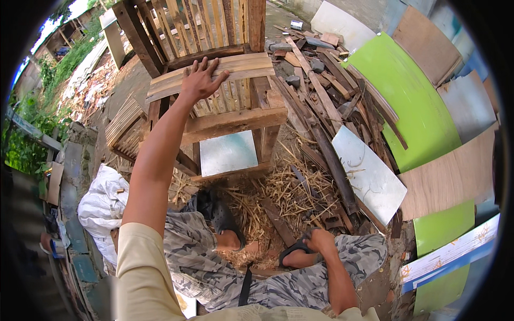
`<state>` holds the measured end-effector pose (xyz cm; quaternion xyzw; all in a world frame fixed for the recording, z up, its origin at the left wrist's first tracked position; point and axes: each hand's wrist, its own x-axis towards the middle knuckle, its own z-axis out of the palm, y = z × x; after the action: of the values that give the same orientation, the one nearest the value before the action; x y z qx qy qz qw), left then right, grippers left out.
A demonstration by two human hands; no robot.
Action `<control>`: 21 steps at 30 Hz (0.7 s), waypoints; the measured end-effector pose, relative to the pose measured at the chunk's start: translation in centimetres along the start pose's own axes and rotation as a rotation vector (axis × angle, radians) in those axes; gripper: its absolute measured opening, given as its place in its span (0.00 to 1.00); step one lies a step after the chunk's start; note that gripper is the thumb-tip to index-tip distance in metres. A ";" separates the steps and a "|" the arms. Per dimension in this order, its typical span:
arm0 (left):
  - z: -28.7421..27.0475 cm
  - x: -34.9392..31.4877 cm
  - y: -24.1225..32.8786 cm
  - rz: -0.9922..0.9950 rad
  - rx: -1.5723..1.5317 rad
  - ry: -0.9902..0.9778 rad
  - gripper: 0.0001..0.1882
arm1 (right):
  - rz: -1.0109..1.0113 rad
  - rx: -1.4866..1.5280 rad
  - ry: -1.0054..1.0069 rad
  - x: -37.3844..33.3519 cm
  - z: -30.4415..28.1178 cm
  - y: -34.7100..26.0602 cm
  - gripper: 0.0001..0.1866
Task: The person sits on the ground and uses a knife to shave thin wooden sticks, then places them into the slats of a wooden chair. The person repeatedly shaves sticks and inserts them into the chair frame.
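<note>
The left hand (199, 80) is spread flat on the slats (214, 74) at 12 o'clock. The right hand (319, 241), at 5 o'clock, is curled by the sandal (293, 250). Picking a slat seems in hand; a firm grip is needed next.

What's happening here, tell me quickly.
A person sits low on the ground in an outdoor yard, knees bent, sandals on. The left hand is stretched forward, palm flat on a stack of bamboo slats lying on top of a wooden frame. The right hand rests down by the right sandal and holds nothing visible. Straw and shavings cover the ground ahead, with a pile of scrap wood and green panels to the right.
</note>
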<state>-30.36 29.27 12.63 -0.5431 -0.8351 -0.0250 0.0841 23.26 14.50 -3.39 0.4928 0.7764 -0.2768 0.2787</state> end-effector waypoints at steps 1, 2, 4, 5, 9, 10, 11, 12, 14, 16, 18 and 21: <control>0.1 0.3 -0.1 0.008 0.006 0.005 0.46 | 0.004 0.001 -0.007 0.1 0.0 0.0 0.23; 0.2 0.6 -0.2 0.003 0.012 0.014 0.46 | -0.008 -0.010 0.008 0.2 0.4 0.0 0.23; 0.5 1.2 -0.4 -0.004 0.024 0.030 0.45 | 0.001 -0.012 -0.027 0.6 0.3 0.2 0.24; 0.6 1.4 -0.4 -0.008 0.023 0.032 0.45 | 0.009 -0.012 -0.046 0.6 0.3 0.3 0.24; 0.9 1.8 -0.6 -0.005 0.000 0.023 0.46 | 0.011 -0.001 -0.025 0.7 0.6 0.4 0.25; 1.0 1.7 -0.6 -0.001 -0.010 0.016 0.46 | 0.009 0.002 -0.019 0.8 0.7 0.5 0.25; 0.9 1.8 -0.7 -0.018 0.028 0.015 0.46 | 0.002 0.004 -0.008 0.8 0.7 0.6 0.25; 0.8 1.8 -0.6 -0.035 0.067 0.015 0.46 | -0.007 -0.003 -0.004 0.9 0.7 0.5 0.25; 0.4 1.5 0.4 -0.085 0.126 -0.014 0.46 | -0.017 -0.014 0.008 0.8 0.6 0.6 0.24; 0.6 1.1 0.3 -0.169 0.054 0.019 0.45 | -0.024 -0.008 0.016 1.1 1.1 0.7 0.25; 0.4 0.4 0.5 -0.244 -0.033 0.039 0.46 | -0.033 -0.026 0.024 1.4 1.6 0.9 0.25; 0.0 -1.2 0.0 -0.209 -0.025 -0.014 0.47 | -0.041 -0.060 0.026 1.3 1.8 0.7 0.26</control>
<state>-29.87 28.25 12.44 -0.4540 -0.8874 -0.0406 0.0685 23.76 14.33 -5.64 0.4719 0.7979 -0.2524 0.2775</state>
